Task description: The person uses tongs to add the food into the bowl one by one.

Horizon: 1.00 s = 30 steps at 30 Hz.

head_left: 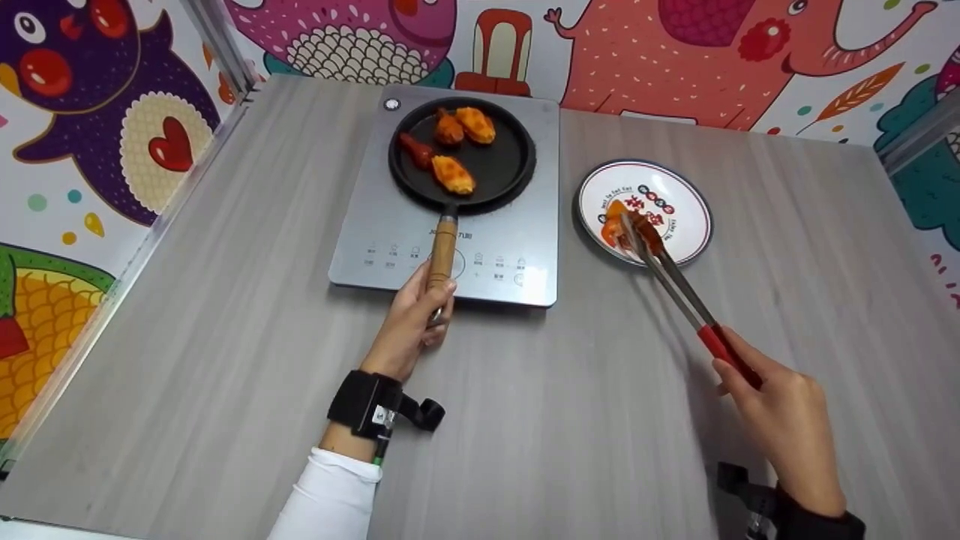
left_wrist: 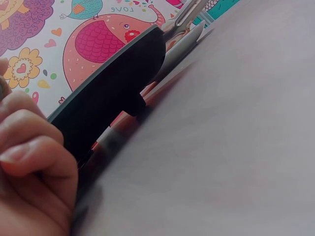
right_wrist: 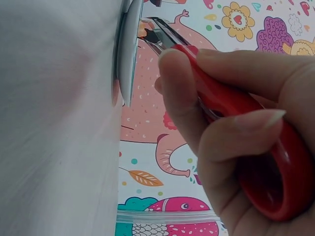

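Observation:
My left hand (head_left: 411, 322) grips the wooden handle (head_left: 442, 251) of a black frying pan (head_left: 499, 169). Several browned, orange-yellow food pieces (head_left: 454, 175) that look like chicken lie in the pan. In the left wrist view, curled fingers (left_wrist: 42, 152) show beside the dark pan (left_wrist: 110, 88). Metal tongs (head_left: 679, 289) with red grips are held in my right hand (head_left: 787, 416). Their tips are over a white plate (head_left: 686, 210), at a dark brown piece (head_left: 646, 234); whether they pinch it I cannot tell. Orange pieces (head_left: 612, 225) lie beside the tips on the plate.
Beneath the pan is a silver induction cooker (head_left: 360, 232) with touch controls along its front. Plate and cooker stand on a grey wood-grain table (head_left: 555, 420). Walls with cartoon animals (head_left: 675, 52) enclose the back and sides.

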Each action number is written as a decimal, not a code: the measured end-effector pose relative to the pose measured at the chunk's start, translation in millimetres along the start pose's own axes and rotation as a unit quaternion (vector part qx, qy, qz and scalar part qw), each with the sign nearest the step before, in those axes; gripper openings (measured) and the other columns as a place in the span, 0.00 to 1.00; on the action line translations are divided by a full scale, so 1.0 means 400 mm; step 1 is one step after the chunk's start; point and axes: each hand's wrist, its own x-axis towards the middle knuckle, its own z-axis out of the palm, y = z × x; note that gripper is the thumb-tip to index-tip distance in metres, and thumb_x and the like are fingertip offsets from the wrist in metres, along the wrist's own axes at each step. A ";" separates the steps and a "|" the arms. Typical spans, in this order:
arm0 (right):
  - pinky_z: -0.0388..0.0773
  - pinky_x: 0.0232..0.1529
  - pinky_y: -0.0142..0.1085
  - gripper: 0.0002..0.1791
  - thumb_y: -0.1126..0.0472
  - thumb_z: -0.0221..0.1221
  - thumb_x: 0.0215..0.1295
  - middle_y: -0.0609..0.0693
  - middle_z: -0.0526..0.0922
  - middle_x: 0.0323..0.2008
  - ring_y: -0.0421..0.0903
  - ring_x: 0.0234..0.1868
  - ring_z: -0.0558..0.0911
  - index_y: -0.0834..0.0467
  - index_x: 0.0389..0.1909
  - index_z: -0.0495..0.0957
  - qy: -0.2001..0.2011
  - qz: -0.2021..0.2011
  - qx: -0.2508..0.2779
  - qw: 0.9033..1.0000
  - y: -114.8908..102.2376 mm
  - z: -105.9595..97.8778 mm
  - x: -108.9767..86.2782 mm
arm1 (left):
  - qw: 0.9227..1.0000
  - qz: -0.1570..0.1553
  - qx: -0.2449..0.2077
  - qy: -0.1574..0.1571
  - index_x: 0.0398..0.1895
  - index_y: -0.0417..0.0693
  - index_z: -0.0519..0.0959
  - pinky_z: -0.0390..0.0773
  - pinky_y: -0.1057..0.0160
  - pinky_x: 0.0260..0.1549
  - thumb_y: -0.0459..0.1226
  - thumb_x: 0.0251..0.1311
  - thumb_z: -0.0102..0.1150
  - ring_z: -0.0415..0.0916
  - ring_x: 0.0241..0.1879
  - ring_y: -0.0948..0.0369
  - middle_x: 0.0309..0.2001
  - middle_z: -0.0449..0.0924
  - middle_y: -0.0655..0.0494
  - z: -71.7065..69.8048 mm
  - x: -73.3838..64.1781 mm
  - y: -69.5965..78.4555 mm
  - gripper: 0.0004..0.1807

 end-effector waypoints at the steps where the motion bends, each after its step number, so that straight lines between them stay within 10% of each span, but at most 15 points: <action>1: 0.61 0.11 0.27 0.23 0.59 0.61 0.55 0.50 0.81 0.19 0.41 0.15 0.70 0.53 0.54 0.74 0.000 -0.001 0.003 1.000 0.001 0.000 0.000 | 1.000 0.001 0.000 0.000 0.65 0.58 0.54 0.53 0.73 0.08 0.44 0.50 0.61 0.54 0.13 0.67 0.18 0.64 0.58 0.000 0.000 0.000 0.39; 30: 0.57 0.10 0.26 0.22 0.59 0.60 0.56 0.49 0.81 0.19 0.38 0.11 0.63 0.51 0.54 0.74 0.029 0.002 0.046 0.999 0.004 0.001 0.000 | 1.000 0.009 0.013 -0.012 0.63 0.57 0.58 0.52 0.72 0.07 0.44 0.52 0.60 0.54 0.12 0.66 0.18 0.63 0.58 -0.001 -0.003 0.002 0.34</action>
